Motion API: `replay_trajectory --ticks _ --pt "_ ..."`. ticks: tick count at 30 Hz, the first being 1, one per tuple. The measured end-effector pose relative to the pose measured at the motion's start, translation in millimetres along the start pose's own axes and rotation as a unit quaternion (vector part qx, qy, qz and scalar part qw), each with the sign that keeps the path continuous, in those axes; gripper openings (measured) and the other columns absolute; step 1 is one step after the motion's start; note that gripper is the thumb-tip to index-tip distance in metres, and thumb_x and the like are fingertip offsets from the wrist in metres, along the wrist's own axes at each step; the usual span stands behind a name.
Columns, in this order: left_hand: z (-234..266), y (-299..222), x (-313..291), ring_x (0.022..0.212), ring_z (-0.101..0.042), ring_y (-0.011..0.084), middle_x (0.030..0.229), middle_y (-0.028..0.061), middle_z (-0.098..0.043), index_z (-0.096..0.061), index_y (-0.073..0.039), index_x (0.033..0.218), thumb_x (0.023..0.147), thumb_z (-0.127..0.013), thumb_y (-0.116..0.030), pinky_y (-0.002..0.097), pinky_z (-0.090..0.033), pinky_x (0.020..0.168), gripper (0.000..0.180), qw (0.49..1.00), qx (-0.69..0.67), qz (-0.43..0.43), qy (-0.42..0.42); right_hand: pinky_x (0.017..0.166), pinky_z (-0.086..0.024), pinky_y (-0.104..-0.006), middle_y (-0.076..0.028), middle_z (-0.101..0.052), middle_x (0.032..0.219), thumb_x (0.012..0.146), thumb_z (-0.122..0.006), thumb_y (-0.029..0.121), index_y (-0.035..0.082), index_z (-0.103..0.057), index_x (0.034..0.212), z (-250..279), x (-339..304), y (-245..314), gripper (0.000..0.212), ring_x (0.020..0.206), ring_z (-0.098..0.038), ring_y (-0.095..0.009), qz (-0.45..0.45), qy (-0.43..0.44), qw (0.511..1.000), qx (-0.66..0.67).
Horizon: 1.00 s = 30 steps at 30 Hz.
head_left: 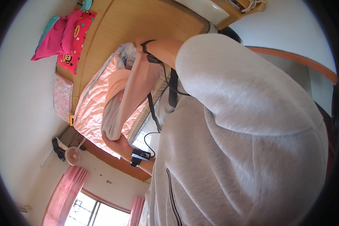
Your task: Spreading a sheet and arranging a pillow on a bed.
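A pink cloth with a pale grey side (pixel 137 88) is stretched between my two hands. My right hand (pixel 140 46), at the top of the view, is closed on its upper end; most of its fingers are hidden. Lower down, my left hand (pixel 118 145) grips the folded bottom end, with the fingers partly behind the fabric. Beneath the cloth a shiny, crinkled pink quilt (pixel 92 109) is spread out, with a bunched pale patterned part (pixel 127 52) close to my right hand. A band with a small device (pixel 140 155) is on my left wrist.
The quilt lies on a tan bed surface (pixel 139 19). Bright pink pillows (pixel 62 37) and a pale floral pad (pixel 63 94) line the wall. A small fan (pixel 73 155), pink curtains (pixel 66 192) and a window (pixel 98 211) appear below. Black cables (pixel 152 109) hang near my grey sweatshirt.
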<state>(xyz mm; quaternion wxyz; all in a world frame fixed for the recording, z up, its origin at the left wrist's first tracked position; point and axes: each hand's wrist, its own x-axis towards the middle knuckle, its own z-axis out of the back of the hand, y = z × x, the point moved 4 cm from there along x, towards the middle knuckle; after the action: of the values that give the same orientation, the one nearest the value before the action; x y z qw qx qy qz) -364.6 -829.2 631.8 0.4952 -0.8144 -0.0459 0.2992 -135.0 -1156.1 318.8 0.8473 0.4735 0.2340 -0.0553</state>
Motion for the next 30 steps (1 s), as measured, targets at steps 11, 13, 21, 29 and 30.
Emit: replay_trajectory --ticks 11,13,21,29,30 --pt "-78.1 -55.7 -74.1 0.124 -0.054 0.0292 0.13 0.0202 -0.059 -0.055 0.007 0.131 0.092 -0.059 -0.013 0.0431 -0.038 0.111 0.044 0.968 0.05 -0.236 0.061 0.065 -0.043 -0.0382 -0.007 -0.053 0.075 0.078 -0.058 0.011 0.007 -0.055 0.074 -11.2 -62.6 -128.5 0.006 0.069 -0.051 -0.019 -0.165 0.089 0.98 0.067" --pt "-65.7 -62.7 -77.6 0.125 -0.055 0.0297 0.131 0.0211 -0.058 -0.054 0.007 0.132 0.091 -0.057 -0.012 0.0434 -0.039 0.112 0.045 0.974 0.01 -0.222 0.03 0.065 -0.043 -0.038 -0.006 -0.052 0.075 0.078 -0.058 0.01 0.008 -0.054 0.072 -1.0 -46.0 -128.8 0.007 0.07 -0.051 -0.018 -0.175 0.087 0.932 0.304" --pt "41.8 -14.8 -53.4 0.121 -0.058 0.0311 0.134 0.018 -0.057 -0.052 0.004 0.133 0.095 -0.066 -0.029 0.0428 -0.049 0.102 0.052 0.989 -0.034 0.039 -0.14 0.094 -0.048 -0.0335 -0.011 -0.064 0.1 0.069 -0.047 0.003 0.0 -0.058 0.084 152.4 -81.5 89.0 0.019 0.098 -0.06 -0.024 0.13 0.105 0.69 0.704" --pt "140.6 99.1 -10.7 0.079 -0.064 0.0176 0.087 0.0072 -0.066 -0.065 0.002 0.103 0.094 -0.065 -0.03 0.0316 -0.057 0.072 0.033 0.934 0.295 0.133 -0.152 0.081 -0.051 -0.0328 -0.009 -0.069 0.104 0.09 -0.064 0.034 0.002 -0.068 0.12 129.3 -132.5 -190.8 0.044 0.092 -0.063 -0.018 -0.199 0.134 0.95 0.199" --pt "153.1 120.4 -9.4 0.067 -0.062 0.0198 0.076 0.0077 -0.064 -0.066 0.004 0.093 0.088 -0.066 -0.023 0.0331 -0.055 0.067 0.027 0.921 0.308 0.098 -0.219 0.077 -0.05 -0.0334 -0.007 -0.069 0.102 0.088 -0.067 0.036 0.003 -0.068 0.117 119.9 -149.4 -179.2 0.044 0.087 -0.063 -0.018 -0.178 0.103 0.97 0.131"
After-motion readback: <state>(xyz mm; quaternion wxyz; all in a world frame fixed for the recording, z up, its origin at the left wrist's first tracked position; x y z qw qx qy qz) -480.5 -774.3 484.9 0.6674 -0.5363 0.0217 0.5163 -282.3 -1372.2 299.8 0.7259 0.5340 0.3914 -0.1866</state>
